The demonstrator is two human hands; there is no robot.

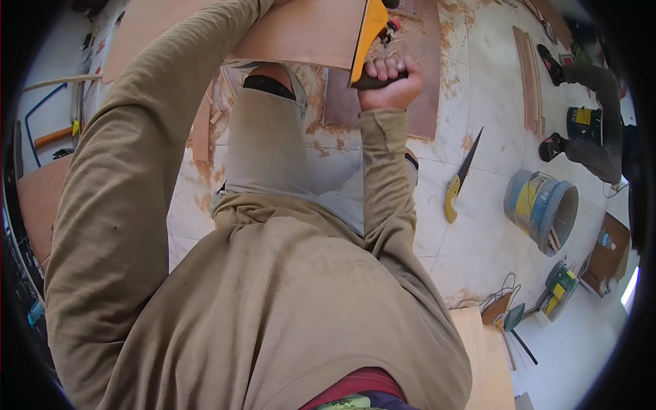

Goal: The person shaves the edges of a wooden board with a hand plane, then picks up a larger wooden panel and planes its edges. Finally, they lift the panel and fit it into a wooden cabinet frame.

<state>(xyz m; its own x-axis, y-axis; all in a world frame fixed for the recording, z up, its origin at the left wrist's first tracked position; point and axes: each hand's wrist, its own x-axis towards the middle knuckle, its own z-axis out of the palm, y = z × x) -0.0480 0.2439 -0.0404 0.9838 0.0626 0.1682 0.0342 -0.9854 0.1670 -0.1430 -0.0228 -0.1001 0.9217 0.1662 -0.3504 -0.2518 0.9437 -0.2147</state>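
Observation:
My right hand (391,80) is wrapped around the dark handle of a yellow hand plane (372,31). Curled shavings cling to the plane's side, and its front end runs up toward the top edge of the view. The plane is at the right end of a reddish-brown wooden board (301,35), which lies across in front of my knees. My left hand (280,2) shows only as a sliver at the top edge, near the board; its fingers are out of view.
A handsaw (459,179) with a yellow handle lies on the tiled floor, right of my leg. Beyond it stands a blue bucket (529,205). Another person's legs (593,78) are at the right. Wood strips (527,82) and shavings lie around. A bow saw (51,139) is at left.

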